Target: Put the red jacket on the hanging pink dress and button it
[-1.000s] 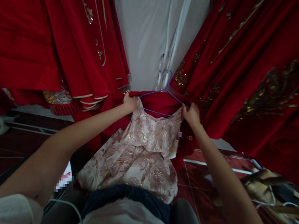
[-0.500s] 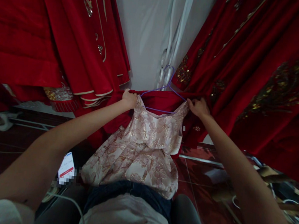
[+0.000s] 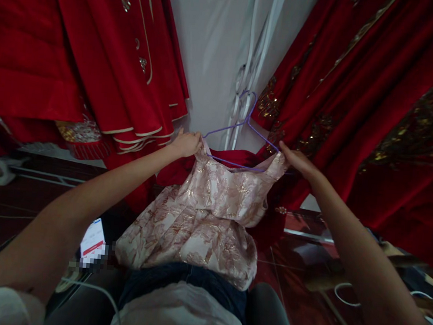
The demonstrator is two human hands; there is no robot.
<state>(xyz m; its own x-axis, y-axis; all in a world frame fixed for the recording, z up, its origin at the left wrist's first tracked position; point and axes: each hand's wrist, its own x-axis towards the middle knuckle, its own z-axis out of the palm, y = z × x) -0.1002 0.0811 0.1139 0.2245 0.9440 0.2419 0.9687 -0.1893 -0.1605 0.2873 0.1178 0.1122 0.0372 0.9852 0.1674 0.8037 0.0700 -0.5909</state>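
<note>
A pale pink dress (image 3: 229,189) with a shiny gold floral pattern lies over my lap, its bodice held up in front of me. A thin purple hanger (image 3: 248,122) sits in its neckline, hook upward. My left hand (image 3: 187,143) is closed on the left shoulder strap, at that end of the hanger. The right shoulder strap is pinched in my right hand (image 3: 295,158), thumb near the hanger's other end. Just behind the dress hangs a dark red garment (image 3: 235,157), mostly covered by it.
Red embroidered garments hang at the left (image 3: 133,74) and the right (image 3: 359,94), with a grey-white wall (image 3: 208,40) between. White hangers (image 3: 237,103) hang against the wall. A lit phone (image 3: 93,240) lies by my left thigh. Clutter stands low on the right over red floor tiles (image 3: 285,285).
My right hand and the right strap have moved right, and the hanger's right side has followed. The red cloth behind the dress has dropped, baring more wall. My left hand stays on its strap.
</note>
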